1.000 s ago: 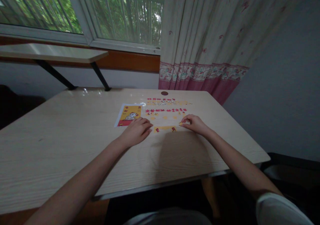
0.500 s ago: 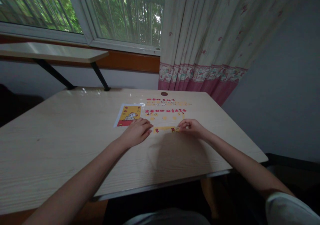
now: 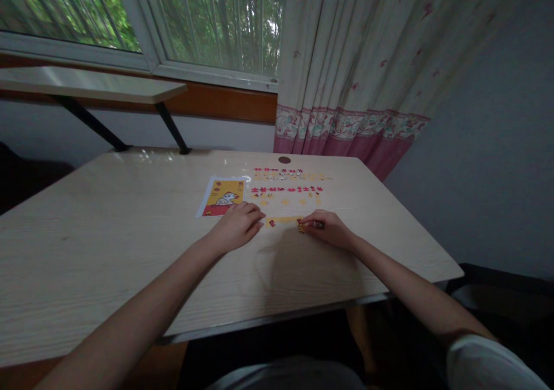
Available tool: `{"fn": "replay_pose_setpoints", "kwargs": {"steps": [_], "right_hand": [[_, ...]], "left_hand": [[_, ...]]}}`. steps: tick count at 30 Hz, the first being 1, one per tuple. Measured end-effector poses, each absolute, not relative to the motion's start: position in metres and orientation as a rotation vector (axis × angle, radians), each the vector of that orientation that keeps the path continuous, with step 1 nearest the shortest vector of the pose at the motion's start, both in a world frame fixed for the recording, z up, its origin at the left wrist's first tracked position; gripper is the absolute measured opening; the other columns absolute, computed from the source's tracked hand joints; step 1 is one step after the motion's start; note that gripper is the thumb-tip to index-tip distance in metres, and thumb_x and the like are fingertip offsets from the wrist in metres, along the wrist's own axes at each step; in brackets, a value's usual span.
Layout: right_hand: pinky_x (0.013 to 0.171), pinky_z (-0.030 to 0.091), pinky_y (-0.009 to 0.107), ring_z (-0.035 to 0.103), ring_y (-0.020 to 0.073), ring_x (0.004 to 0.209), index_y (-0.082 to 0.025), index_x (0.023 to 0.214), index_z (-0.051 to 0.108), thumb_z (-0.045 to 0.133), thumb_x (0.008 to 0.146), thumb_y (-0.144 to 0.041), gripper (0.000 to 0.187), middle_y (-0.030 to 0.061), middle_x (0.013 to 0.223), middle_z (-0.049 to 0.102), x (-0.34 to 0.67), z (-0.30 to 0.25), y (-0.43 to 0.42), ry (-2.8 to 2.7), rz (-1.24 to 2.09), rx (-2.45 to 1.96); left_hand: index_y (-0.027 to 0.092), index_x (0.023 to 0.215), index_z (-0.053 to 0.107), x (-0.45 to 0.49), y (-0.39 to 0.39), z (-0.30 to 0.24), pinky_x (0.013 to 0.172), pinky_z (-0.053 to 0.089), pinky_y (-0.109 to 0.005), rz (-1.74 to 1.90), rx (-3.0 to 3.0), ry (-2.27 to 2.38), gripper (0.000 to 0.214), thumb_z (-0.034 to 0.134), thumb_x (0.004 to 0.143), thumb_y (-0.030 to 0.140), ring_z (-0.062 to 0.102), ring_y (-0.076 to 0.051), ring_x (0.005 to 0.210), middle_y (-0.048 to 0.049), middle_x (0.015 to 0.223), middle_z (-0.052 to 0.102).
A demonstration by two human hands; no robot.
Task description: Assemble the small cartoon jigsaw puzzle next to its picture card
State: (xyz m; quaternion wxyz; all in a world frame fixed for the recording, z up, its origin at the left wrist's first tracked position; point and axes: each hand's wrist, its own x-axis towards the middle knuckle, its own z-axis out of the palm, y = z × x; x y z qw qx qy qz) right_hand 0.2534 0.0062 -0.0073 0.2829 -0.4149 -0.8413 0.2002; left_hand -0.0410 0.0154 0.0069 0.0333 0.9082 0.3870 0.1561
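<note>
A short joined strip of yellow and red puzzle pieces [image 3: 283, 221] lies on the pale wooden table [image 3: 130, 246] between my hands. My right hand [image 3: 328, 229] has its fingers pinched on a small puzzle piece [image 3: 300, 226] at the strip's right end. My left hand [image 3: 236, 226] rests palm down with curled fingers by the strip's left end, just below a picture card [image 3: 221, 197] showing a white animal on yellow. Rows of loose red and yellow pieces [image 3: 286, 190] lie beyond the strip.
A round brown cap [image 3: 284, 160] sits near the table's far edge. A flowered curtain [image 3: 346, 61] hangs behind at the right, with a window [image 3: 173, 21] and a wall shelf [image 3: 86, 84] at the left. The table's right edge is close to my right forearm.
My right hand has moved left and slightly toward me, from the loose pieces to the right end of the joined strip, with a small piece in its fingers. My left hand has stayed put.
</note>
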Motion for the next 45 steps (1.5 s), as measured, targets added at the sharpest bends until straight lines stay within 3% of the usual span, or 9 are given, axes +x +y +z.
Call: {"fn": "replay_pose_setpoints", "kwargs": {"steps": [9,19,33,39,45], "right_hand": [[0.067,0.045,0.027,0.059,0.0134,0.070,-0.020,0.089,0.070,0.063,0.083,-0.031,0.015,0.0043,0.077,0.067,0.250,-0.010,0.003,-2.254,0.398,-0.978],[0.083,0.048,0.033,0.063,0.0168,0.091,-0.021,0.091,0.068,0.062,0.083,-0.025,0.011,0.0060,0.094,0.070,0.249,-0.011,0.001,-2.265,0.350,-0.910],[0.085,0.048,0.035,0.064,0.0166,0.091,-0.023,0.091,0.068,0.060,0.084,-0.024,0.011,0.0040,0.095,0.071,0.249,-0.009,-0.001,-2.304,0.312,-0.896],[0.085,0.047,0.035,0.062,0.0181,0.096,-0.022,0.095,0.068,0.057,0.087,-0.031,0.016,0.0072,0.100,0.069,0.258,-0.010,0.008,-2.295,0.225,-0.877],[0.080,0.045,0.032,0.062,0.0170,0.083,-0.021,0.085,0.069,0.053,0.088,-0.030,0.019,0.0041,0.086,0.071,0.263,-0.003,0.031,-2.439,0.149,-0.931]], "left_hand": [[0.017,0.106,0.063,-0.040,0.014,0.009,0.086,0.041,-0.041,0.437,2.816,1.209,0.028,0.042,0.091,0.028,0.052,-0.025,0.099,-0.0101,0.101,0.059],[0.017,0.106,0.062,-0.040,0.014,0.008,0.085,0.041,-0.041,0.441,2.818,1.225,0.027,0.042,0.092,0.029,0.052,-0.025,0.098,-0.0097,0.101,0.060],[0.017,0.105,0.063,-0.039,0.015,0.007,0.086,0.042,-0.041,0.468,2.797,1.206,0.028,0.043,0.091,0.029,0.053,-0.025,0.099,-0.0105,0.102,0.060],[0.016,0.109,0.062,-0.039,0.015,0.007,0.086,0.041,-0.041,0.450,2.814,1.214,0.029,0.042,0.092,0.029,0.053,-0.025,0.099,-0.0101,0.102,0.060],[0.017,0.108,0.062,-0.037,0.013,0.006,0.085,0.041,-0.042,0.471,2.834,1.225,0.030,0.041,0.093,0.031,0.052,-0.025,0.099,-0.0091,0.101,0.061]]}}
